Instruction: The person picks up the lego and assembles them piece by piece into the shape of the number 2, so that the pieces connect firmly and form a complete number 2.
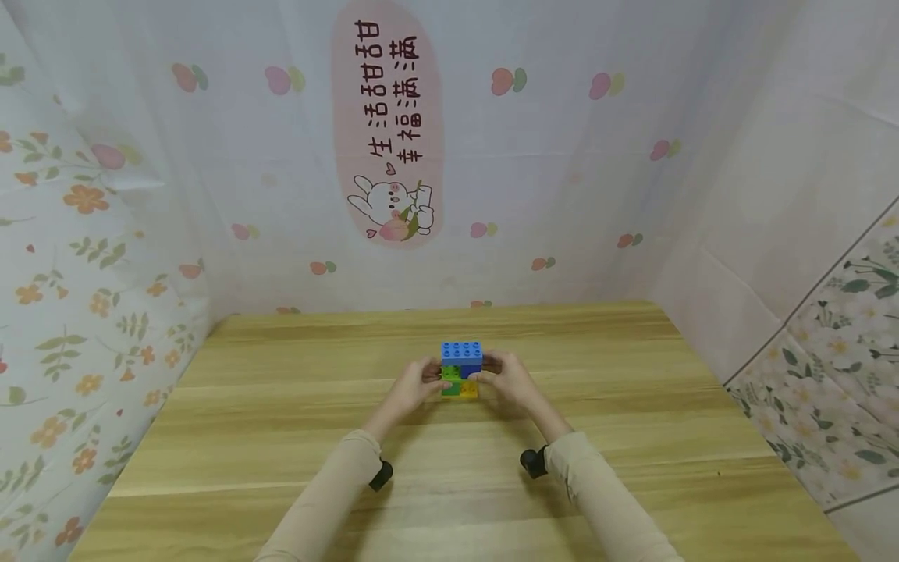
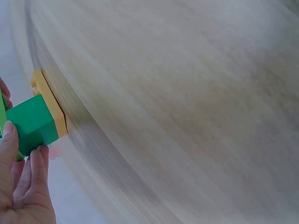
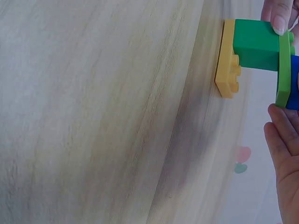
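A stack of toy building bricks stands upright between both hands, near the middle of the table. On top is a light blue brick point(image 1: 461, 353) with studs. Beneath it sit a dark blue brick point(image 3: 294, 86) and a lime green plate point(image 3: 284, 70). Lower down, a green brick point(image 2: 32, 121) is fixed to a yellow plate point(image 2: 52, 105), whose bare studs show at one side. My left hand point(image 1: 416, 388) grips the stack from the left, its thumb on the green brick. From the other side my right hand point(image 1: 515, 381) holds it around the dark blue brick. Whether the yellow plate touches the table is unclear.
The wooden table point(image 1: 449, 499) spreads around the stack on all sides. Behind it hangs a pale printed curtain point(image 1: 548, 195), with floral cloth point(image 1: 84, 312) at the left. Each wrist carries a small black camera point(image 1: 534, 462).
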### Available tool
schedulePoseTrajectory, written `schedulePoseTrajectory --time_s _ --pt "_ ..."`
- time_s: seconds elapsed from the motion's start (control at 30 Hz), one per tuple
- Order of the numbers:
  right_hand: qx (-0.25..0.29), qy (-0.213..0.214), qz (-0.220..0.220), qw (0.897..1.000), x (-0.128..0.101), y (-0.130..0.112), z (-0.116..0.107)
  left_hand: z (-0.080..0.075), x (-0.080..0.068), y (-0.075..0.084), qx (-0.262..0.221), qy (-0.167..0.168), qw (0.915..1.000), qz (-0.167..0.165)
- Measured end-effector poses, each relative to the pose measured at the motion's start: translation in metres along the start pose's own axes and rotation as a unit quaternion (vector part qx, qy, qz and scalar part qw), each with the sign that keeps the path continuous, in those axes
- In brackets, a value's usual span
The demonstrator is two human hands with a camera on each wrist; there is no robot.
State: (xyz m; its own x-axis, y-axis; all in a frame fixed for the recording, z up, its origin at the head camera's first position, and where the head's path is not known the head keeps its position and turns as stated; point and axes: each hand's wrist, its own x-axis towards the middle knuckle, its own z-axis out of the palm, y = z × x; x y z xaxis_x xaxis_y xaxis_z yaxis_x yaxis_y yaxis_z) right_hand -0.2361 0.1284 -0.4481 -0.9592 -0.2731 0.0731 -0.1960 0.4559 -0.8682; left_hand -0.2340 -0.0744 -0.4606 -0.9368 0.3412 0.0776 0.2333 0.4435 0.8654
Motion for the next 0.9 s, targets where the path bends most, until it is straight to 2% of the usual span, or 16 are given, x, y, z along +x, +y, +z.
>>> schedulePoseTrajectory --time_s 0.37,0.63,0.9 --pt "-0.022 0.019 0.008 1.000 0.0000 0.0011 0.0033 0.0003 -0.0036 -0.0010 0.004 0.007 0.9999 0.008" --pt "-0.016 0.018 0.011 1.000 0.0026 0.0015 0.0021 -0.0001 -0.0053 0.0026 -0.018 0.011 0.9996 0.017" --pt "-0.018 0.018 0.002 1.000 0.0017 0.0025 0.0026 0.0003 -0.0085 0.0004 -0.006 -0.002 0.9999 0.012"
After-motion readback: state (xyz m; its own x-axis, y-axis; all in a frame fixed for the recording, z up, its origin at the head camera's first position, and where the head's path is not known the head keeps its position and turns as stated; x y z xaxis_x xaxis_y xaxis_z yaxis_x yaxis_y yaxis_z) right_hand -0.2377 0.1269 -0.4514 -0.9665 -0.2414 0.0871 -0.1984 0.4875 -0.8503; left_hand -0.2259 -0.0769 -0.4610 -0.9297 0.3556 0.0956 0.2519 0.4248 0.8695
